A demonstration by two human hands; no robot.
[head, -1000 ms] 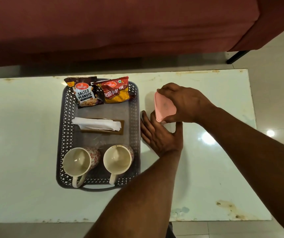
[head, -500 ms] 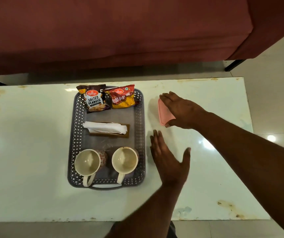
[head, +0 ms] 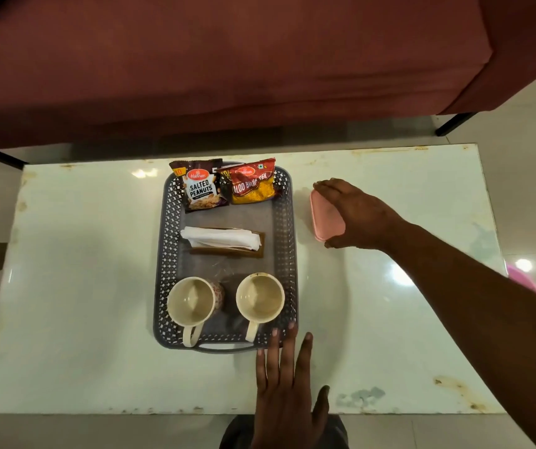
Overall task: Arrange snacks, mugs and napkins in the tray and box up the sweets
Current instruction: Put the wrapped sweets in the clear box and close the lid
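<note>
Pink plastic shows under your right hand (head: 355, 215): the closed sweets box (head: 325, 218) sits on the white table (head: 82, 286), just beside the tray's right wall and toward the table's far edge. Your palm lies over the box's right side, the fingers (head: 326, 187) curve around its far end and the thumb (head: 337, 244) sits against its near corner, so the hand is closed loosely on the box rather than clenched. Whether you are pressing down on the lid cannot be told.

Your left hand (head: 287, 390) is spread flat and holds nothing, fingers straight and slightly apart, above the table's near edge. Its fingertips (head: 291, 327) reach the near right corner of the grey lattice tray (head: 163, 254); contact with the rim cannot be told.

Inside the tray, the salted peanuts packet (head: 200, 189) leans at the far left corner and the red and yellow snack packet (head: 253, 186) at the far right corner, their edges overlapping. White napkins (head: 219, 238) rest in a brown holder (head: 227, 251) across the middle. Two cream mugs (head: 192, 301) (head: 260, 298) stand upright side by side along the near edge, handles pointing toward you.
</note>
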